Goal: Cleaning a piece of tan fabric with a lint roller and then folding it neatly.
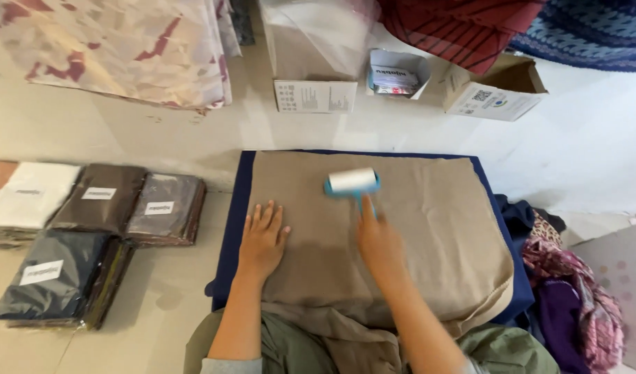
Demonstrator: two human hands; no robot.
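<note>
At nine o'clock, stacked fabric packs (89, 221) in clear wrap, white, brown, grey and navy, lying on the floor well apart from the work. At centre, tan cloth (401, 235) spread flat over a navy mat (236, 208). Left hand (262, 239) pressed flat on the cloth's near-left part, fingers spread wide, holding nothing, pinning the fabric. Right hand (379, 239) wrapped round the blue handle of a lint roller (352, 182), index finger laid along the shaft, white roll resting on the cloth at twelve o'clock from the hand. Step in hand, by the look of it: rolling lint off the cloth. Next stroke likely calling for steady downward pressure and the left palm kept firm against bunching. At three o'clock, heaped clothes (567, 291), purple and patterned. At one o'clock, cardboard boxes (495, 93).
</note>
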